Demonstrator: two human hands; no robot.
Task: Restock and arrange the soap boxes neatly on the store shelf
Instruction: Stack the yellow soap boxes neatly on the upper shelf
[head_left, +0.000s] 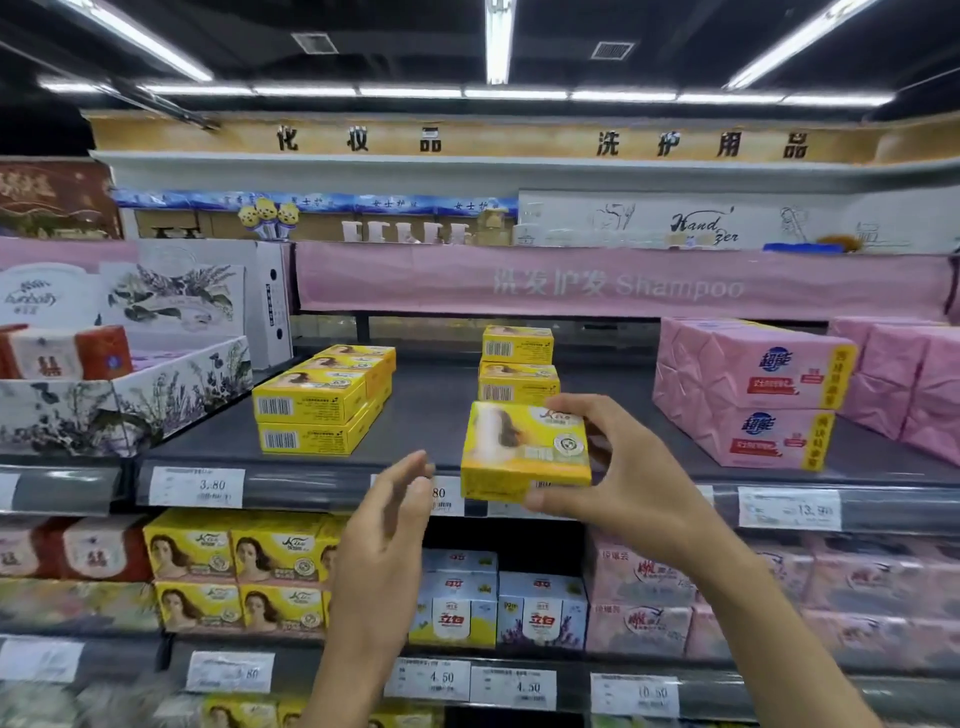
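Observation:
My right hand (618, 467) grips a yellow soap box (524, 449) by its right side and bottom, holding it tilted just in front of the dark shelf (436, 410). My left hand (387, 525) hovers a little left of and below the box, fingers straight, touching nothing. Behind the held box stands a stack of yellow soap boxes (518, 371), two of them visible above it. Further left on the shelf lie more yellow soap boxes (322, 400), stacked two high in a row running back.
Pink soap packs (753, 389) fill the shelf's right part. A floral cardboard display tray (124, 395) sits at the left. The shelf below carries yellow soap boxes (234, 571), blue-white boxes (498, 603) and pink packs (649, 597). Price tags (197, 486) line the shelf edges.

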